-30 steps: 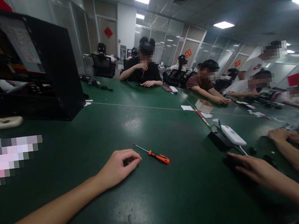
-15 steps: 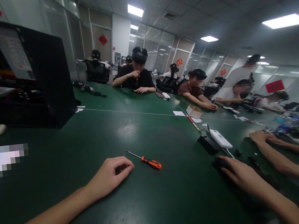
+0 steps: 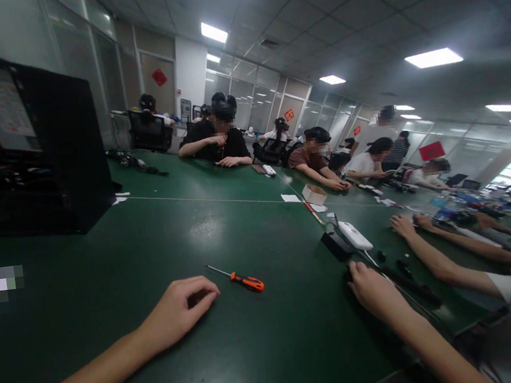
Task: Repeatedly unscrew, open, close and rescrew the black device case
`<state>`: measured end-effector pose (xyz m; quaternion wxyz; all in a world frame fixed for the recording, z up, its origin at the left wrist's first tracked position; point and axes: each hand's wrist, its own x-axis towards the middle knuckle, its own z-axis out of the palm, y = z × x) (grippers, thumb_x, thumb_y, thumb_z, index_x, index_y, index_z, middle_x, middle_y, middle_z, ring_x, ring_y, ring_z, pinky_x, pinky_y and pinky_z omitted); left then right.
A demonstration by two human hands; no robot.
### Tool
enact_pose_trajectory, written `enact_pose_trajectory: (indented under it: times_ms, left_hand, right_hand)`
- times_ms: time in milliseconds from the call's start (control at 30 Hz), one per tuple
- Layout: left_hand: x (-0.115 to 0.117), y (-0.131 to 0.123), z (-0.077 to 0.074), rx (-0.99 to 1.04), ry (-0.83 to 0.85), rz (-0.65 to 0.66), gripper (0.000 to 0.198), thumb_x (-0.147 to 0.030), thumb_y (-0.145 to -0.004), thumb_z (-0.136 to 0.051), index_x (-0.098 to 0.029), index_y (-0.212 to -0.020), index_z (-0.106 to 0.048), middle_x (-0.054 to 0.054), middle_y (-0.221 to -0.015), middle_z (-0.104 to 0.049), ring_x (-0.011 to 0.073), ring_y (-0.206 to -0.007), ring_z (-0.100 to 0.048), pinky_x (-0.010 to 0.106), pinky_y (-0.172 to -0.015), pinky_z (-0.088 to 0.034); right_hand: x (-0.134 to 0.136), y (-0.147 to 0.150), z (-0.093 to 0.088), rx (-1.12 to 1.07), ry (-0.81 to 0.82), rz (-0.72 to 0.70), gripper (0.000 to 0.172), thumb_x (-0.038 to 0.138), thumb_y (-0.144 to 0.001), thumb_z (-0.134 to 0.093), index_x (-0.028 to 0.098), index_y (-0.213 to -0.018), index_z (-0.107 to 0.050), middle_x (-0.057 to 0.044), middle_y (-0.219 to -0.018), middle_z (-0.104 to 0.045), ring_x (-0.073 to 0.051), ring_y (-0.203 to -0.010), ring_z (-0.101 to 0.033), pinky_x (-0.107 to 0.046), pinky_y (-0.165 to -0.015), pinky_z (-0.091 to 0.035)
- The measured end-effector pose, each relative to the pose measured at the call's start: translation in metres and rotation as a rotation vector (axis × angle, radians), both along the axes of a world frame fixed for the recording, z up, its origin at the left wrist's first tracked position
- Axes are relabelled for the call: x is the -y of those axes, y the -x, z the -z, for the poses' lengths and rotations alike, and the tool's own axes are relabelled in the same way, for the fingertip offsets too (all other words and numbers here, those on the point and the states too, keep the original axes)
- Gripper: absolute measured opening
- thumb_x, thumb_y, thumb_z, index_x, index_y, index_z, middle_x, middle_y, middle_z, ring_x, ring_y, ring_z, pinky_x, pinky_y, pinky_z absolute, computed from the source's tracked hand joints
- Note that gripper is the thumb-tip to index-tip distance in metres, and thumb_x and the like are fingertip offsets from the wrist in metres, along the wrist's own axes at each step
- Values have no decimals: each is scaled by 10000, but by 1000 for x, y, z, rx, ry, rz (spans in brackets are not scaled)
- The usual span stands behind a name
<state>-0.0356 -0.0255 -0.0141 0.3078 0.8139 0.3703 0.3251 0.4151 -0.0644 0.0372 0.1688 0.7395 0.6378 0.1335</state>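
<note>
My left hand (image 3: 183,307) rests on the green table (image 3: 272,337) with its fingers loosely curled. Thumb and fingertips come together around a gap that holds nothing. Just beyond the fingertips lies a screwdriver (image 3: 247,281) with an orange and black handle, its shaft pointing up and left. My right hand (image 3: 373,288) is curled at the right side over a small black object (image 3: 348,274), mostly hidden under the fingers. Near it are a black box-shaped adapter (image 3: 336,245) and a white device (image 3: 355,235) with a white cable.
An opened black computer case (image 3: 61,152) stands at the left. A small open box (image 3: 314,193) and white paper (image 3: 290,198) lie farther off. At the right, another person's hand (image 3: 402,226) rests on the table. Other people sit around the far edge.
The view has turned right, so most things sit farther left. The fingers of my right hand now curl more closely over the black object. My left hand and the screwdriver keep their places.
</note>
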Motion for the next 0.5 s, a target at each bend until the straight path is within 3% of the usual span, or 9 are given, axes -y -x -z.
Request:
enact_pose_trajectory:
  times_ms: [167,500]
  left_hand:
    - [1,0,-3,18,-46,10,235,-316,-984,-524,-200,-948,-726,43,-950,-755,204,-873,-695,293,-807,-511]
    - [0,1,-1,9,-52,54,242,-308,-996,-509,-196,-957,-719,45,-951,-741,202,-877,-686,298,-814,-496]
  right_hand:
    - [-18,22,0,61,49,119,271,341,-975,-641,118,-1128,-656,-85,-1101,-689,-186,-944,-686,-377,-830,-591]
    - [-16,47,-5,71,-60,267,320,393,-1018,-551,110,-1125,-656,-112,-1117,-689,-197,-935,-698,-357,-777,-591]
